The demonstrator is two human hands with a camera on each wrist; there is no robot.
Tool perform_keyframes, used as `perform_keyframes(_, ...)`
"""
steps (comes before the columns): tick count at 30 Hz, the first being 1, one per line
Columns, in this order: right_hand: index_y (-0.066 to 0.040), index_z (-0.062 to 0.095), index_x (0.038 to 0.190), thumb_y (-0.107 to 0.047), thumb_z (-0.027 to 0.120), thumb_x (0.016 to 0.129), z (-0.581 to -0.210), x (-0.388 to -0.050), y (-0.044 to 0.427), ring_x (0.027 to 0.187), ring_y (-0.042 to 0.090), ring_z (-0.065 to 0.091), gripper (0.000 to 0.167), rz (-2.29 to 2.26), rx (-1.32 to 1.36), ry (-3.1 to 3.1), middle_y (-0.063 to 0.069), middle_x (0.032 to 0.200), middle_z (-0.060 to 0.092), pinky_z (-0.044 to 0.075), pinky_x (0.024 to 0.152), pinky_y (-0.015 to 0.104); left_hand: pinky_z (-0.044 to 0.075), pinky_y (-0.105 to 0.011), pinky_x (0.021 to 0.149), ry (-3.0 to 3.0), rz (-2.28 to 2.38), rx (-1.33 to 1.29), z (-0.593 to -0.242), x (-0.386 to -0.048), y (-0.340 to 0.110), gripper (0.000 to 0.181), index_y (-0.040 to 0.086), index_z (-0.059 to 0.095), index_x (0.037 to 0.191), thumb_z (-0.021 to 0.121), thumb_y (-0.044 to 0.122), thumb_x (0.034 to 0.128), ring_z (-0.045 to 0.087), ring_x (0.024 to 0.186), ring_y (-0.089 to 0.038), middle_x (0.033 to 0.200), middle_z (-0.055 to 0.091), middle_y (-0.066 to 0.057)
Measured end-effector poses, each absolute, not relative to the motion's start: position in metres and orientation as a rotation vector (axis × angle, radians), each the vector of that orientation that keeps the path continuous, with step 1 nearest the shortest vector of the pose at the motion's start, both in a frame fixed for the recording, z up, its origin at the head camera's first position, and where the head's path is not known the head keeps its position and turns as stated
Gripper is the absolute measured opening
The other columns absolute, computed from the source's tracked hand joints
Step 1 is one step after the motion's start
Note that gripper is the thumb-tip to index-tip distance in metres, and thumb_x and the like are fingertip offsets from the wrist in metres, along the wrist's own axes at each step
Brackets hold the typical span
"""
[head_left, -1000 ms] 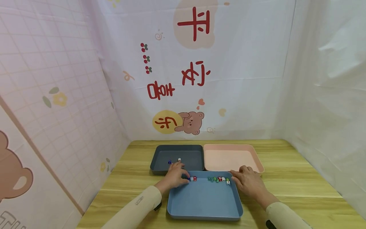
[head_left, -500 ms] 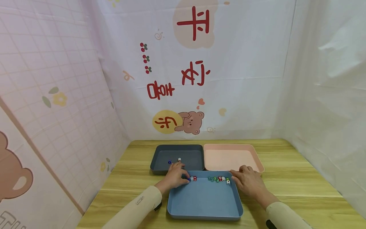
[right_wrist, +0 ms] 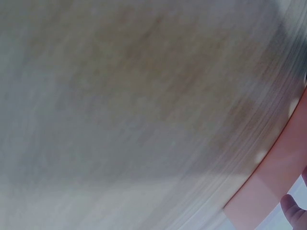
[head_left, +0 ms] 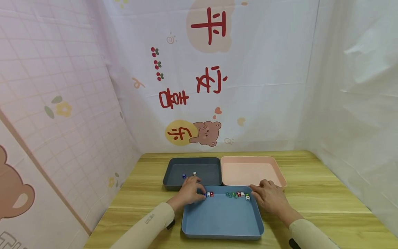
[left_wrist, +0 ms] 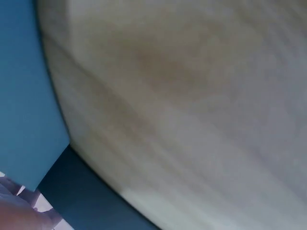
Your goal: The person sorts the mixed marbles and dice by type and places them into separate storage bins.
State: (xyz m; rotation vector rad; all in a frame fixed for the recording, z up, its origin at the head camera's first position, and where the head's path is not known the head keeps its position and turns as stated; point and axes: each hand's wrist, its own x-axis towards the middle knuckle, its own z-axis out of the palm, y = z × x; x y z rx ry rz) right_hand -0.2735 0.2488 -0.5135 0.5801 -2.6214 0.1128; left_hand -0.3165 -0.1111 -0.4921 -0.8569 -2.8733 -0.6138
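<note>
My left hand rests over the far left corner of the blue tray, fingers spread. Its thumb and index finger are beside a blue die, partly hidden by them; touching or apart, I cannot tell. Right of that die sit a white die and a red die. On the far right corner lies my right hand, fingers loosely bent, holding nothing visible. Near its fingertips are several green pieces, a red die and white dice. Both wrist views catch only slivers of the hands.
Behind the blue tray stand a dark grey tray and a pink tray, side by side. The dark tray holds a blue die and a white die. Wood-grain tabletop surrounds them; a printed cloth hangs behind.
</note>
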Motion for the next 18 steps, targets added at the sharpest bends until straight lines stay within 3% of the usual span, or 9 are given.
perform_keyframes(13, -0.022, 0.072, 0.124, -0.034, 0.066, 0.095, -0.513, -0.273, 0.249, 0.091, 0.031, 0.055, 0.032, 0.132, 0.572, -2.620, 0.011, 0.103, 0.059, 0.049, 0.067, 0.050, 0.017, -0.063, 0.113, -2.893, -0.726, -0.725, -0.465, -0.325, -0.121, 0.005, 0.019, 0.077, 0.084, 0.081, 0.022, 0.0836, 0.041, 0.130, -0.041, 0.133, 0.054, -0.018)
perform_keyframes(18, -0.022, 0.072, 0.124, -0.034, 0.066, 0.095, -0.515, -0.274, 0.249, 0.091, 0.031, 0.055, 0.031, 0.133, 0.570, -2.608, 0.010, 0.102, 0.058, 0.049, 0.067, 0.051, 0.017, -0.067, 0.110, -2.892, -0.696, -0.657, -0.459, -0.338, -0.127, 0.004, 0.019, 0.077, 0.084, 0.079, 0.022, 0.0841, 0.043, 0.127, -0.040, 0.130, 0.055, -0.018)
